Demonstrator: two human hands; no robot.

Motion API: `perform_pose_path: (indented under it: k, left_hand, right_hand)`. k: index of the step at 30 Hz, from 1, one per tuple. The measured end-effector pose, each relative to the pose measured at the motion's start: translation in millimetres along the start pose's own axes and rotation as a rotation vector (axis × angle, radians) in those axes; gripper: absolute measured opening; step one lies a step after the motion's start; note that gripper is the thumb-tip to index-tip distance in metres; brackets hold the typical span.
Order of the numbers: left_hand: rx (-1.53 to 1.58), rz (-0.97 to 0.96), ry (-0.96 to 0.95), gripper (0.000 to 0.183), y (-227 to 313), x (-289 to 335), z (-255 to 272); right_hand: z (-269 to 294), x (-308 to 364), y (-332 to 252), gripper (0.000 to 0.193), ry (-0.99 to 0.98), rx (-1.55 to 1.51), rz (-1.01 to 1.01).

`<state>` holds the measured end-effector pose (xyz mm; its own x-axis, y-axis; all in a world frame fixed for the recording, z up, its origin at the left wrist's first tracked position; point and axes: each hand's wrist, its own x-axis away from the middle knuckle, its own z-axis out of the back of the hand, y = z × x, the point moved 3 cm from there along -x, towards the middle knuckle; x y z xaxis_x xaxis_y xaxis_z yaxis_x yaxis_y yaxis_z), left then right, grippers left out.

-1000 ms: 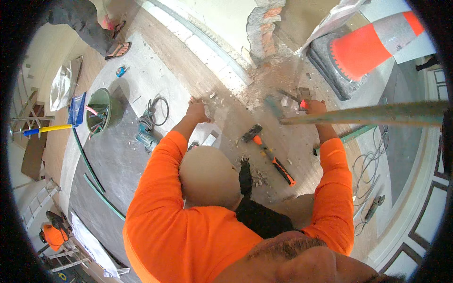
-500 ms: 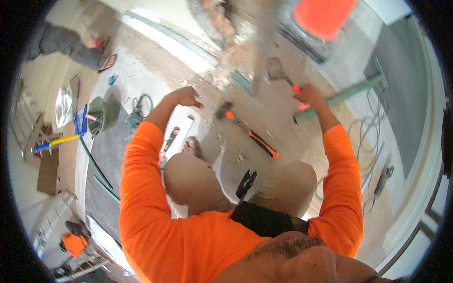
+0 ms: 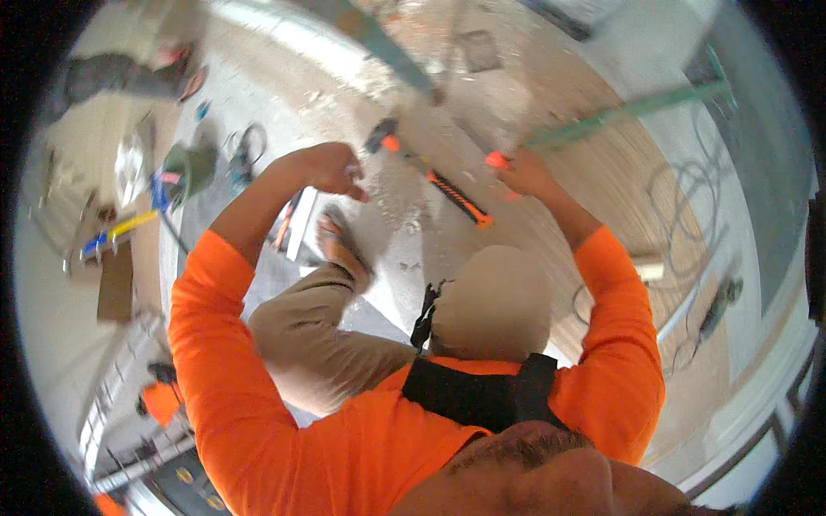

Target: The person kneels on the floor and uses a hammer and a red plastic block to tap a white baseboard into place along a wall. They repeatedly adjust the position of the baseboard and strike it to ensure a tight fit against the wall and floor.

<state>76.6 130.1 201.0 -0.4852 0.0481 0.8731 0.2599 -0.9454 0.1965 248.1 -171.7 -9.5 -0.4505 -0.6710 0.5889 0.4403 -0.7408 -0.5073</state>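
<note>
My right hand (image 3: 527, 175) is closed round the orange-red handle (image 3: 497, 161) of a scraper-like tool. A squarish, blurred blade (image 3: 479, 52) shows farther out, though the neck between is hard to make out. To its left lies a hammer (image 3: 458, 196) with a black-and-orange handle and dark head, on the dusty floor. My left hand (image 3: 331, 169) hovers left of the hammer head, its fingers curled inward; whatever they hold, if anything, is hidden. Below that hand, a white bar (image 3: 303, 225) and an orange-and-black handled tool (image 3: 285, 222) lie beside my sandalled foot (image 3: 335, 236).
A blurred green length (image 3: 379, 43) crosses the top; a green bar (image 3: 628, 112) lies at right. Cables (image 3: 688, 181) and a corded power tool (image 3: 721, 308) lie far right. A green bucket (image 3: 191, 168) stands left. Another person's leg (image 3: 112, 82) shows upper left, rubble (image 3: 344, 95) ahead.
My view and body have shifted, and my left knee has swung outward. My right hand has moved left with the tool. My left hand has curled more. The hammer appears higher and farther left.
</note>
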Motion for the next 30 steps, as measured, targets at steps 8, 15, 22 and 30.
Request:
perform_pose_path:
  k: [8,15,22,30]
  left_hand:
    - [0.410,-0.152,0.107,0.076,-13,29,-69]
    - [1.138,0.078,0.457,0.072,-106,61,-205]
    - [1.641,0.266,1.053,0.045,-82,9,-474]
    - [1.543,0.868,0.961,0.050,4,63,-547]
  right_hand:
    - [-7,53,-22,0.043,0.150,0.213,0.109]
    - [-21,51,-51,0.045,0.219,0.305,0.149]
    - [-42,2,-68,0.047,0.139,0.448,0.186]
    - [-42,2,-106,0.052,-0.094,0.255,0.176]
